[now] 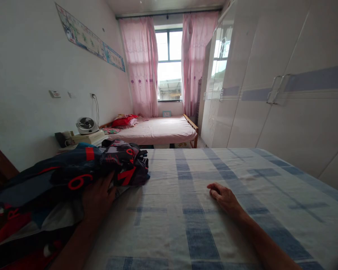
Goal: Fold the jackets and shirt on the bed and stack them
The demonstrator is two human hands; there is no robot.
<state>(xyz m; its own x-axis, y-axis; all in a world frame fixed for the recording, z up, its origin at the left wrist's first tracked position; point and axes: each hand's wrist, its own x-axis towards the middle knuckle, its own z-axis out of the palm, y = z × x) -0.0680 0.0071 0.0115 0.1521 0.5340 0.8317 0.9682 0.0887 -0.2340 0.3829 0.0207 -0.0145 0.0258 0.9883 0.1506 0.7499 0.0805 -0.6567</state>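
Observation:
A bunched, dark printed quilt [53,176] with red and grey figures lies along the left side of the bed. My left hand [99,197] is at its near right edge, with the fingers closed on the fabric and partly lost in its folds. To the right, my right hand [223,195] rests on or just over the blue-and-white checked bed sheet [169,195]. Its fingers are loosely bent and slightly apart, with nothing in them. Whether that palm touches the sheet is hidden.
Beyond the bed's far edge stands a second bed [163,129] with a pink sheet and red bedding [125,120]. A small fan [86,125] sits on a box at the left wall. White wardrobes [270,123] line the right side. Pink curtains [139,67] flank the window.

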